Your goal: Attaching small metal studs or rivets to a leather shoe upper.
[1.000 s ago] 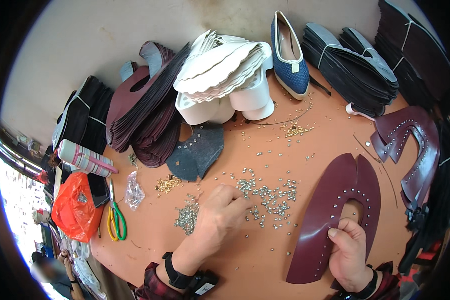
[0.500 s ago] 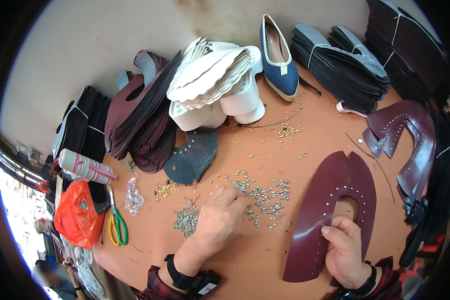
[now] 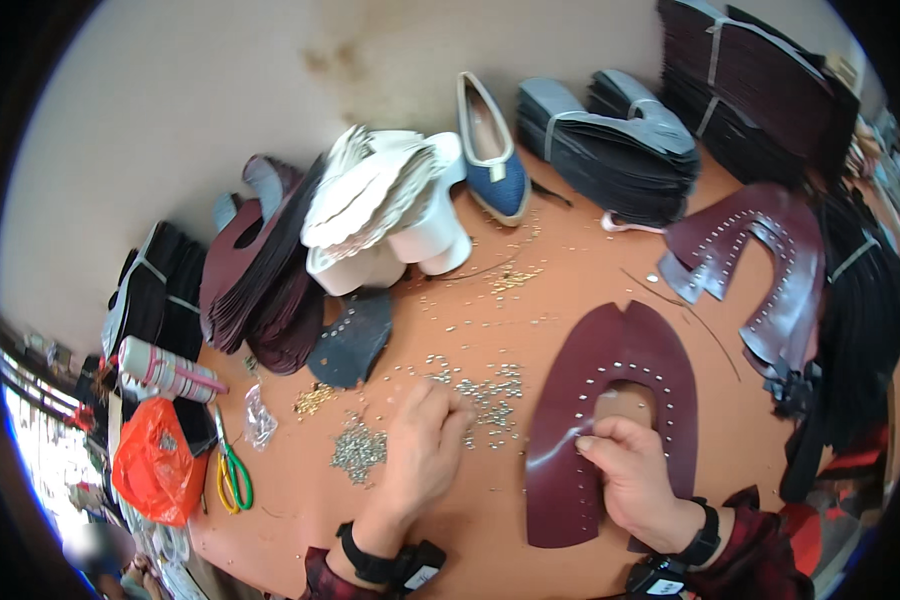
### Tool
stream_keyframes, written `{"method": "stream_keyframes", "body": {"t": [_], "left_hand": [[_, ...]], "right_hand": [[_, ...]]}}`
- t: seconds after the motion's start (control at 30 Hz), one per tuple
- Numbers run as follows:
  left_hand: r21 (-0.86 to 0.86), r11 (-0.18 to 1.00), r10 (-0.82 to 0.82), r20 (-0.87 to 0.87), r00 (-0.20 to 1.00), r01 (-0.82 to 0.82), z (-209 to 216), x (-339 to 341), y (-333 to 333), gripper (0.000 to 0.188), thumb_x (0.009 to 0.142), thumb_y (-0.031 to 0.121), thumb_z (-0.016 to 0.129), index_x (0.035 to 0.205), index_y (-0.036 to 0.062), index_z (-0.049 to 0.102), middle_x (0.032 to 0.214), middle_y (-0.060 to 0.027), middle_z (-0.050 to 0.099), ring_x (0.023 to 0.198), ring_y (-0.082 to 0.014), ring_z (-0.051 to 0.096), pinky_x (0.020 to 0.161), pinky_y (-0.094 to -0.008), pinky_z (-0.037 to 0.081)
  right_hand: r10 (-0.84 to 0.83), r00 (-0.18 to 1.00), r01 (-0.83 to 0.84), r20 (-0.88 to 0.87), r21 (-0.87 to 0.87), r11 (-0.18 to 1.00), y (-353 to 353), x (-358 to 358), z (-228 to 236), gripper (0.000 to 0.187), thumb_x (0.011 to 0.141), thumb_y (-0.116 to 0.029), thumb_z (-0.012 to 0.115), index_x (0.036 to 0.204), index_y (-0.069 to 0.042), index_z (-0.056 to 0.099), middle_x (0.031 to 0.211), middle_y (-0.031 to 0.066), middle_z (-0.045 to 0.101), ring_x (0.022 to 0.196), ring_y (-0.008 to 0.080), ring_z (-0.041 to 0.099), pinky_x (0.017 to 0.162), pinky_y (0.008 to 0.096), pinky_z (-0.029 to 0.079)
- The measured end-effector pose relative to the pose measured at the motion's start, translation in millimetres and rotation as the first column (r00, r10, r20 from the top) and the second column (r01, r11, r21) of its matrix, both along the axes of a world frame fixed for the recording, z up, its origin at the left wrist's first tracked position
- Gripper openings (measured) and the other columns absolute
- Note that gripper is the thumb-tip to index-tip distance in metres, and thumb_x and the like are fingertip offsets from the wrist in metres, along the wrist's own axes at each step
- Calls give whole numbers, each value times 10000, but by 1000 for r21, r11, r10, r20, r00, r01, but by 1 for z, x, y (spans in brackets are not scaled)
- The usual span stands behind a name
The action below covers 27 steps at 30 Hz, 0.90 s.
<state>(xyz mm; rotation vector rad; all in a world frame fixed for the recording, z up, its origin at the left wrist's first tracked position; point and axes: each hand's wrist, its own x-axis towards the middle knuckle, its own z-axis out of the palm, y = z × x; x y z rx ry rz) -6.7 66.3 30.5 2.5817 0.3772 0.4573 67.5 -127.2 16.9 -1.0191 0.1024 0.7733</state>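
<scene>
across the tabletop [image 3: 492, 515], silver studs [image 3: 495, 398] lie handily beside the left hand [image 3: 428, 440], its curled grip too hidden to tell, while the right hand [image 3: 633, 472] pinches the maroon leather piece [image 3: 560, 440] at right, apparently steadying it.

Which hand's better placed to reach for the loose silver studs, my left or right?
Probably your left hand: it's right beside the silver studs, while your right hand is farther off, holding the maroon leather piece.
</scene>
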Motion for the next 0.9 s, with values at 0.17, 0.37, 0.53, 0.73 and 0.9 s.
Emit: {"method": "stream_keyframes", "body": {"t": [0.17,0.37,0.53,0.73,0.9], "left_hand": [[-484,854,-133,152,979,191,17,3,-66,56,729,-56,561,752,-10,539,762,-67,520,707,-158,501,637,-249,411],[-467,871,-57,218,974,155,5,9,-80,59,748,-29,592,788,-2,558,795,-77,527,685,-164,503,605,-255,413],[-482,859,-22,301,953,172,3,8,-84,58,753,-39,588,787,-5,555,794,-74,524,682,-150,494,593,-243,407],[-509,840,-34,299,954,189,6,7,-84,59,740,-29,591,764,-8,541,799,-65,518,738,-143,478,669,-235,393],[-610,741,-47,370,928,280,0,6,-80,65,763,-50,579,791,0,549,794,-54,505,636,-90,470,510,-194,382]], "right_hand": [[5,998,-2,70,-38,999,0,-2,2,29,779,25,573,786,-1,584,720,-16,568,616,26,484,564,156,382],[14,962,8,274,-80,997,-5,-6,8,21,799,3,577,782,1,590,680,-45,538,591,-8,452,495,147,352],[10,930,31,369,-105,994,-6,-9,8,5,783,23,580,781,20,576,682,-42,530,595,-2,453,494,154,364],[33,848,48,529,-138,989,-8,-9,9,66,761,-18,599,779,38,569,659,-15,535,556,0,438,463,168,360],[-41,716,163,696,-110,981,-5,-10,12,45,724,22,613,733,35,571,626,-10,507,543,11,420,452,176,335]]}}
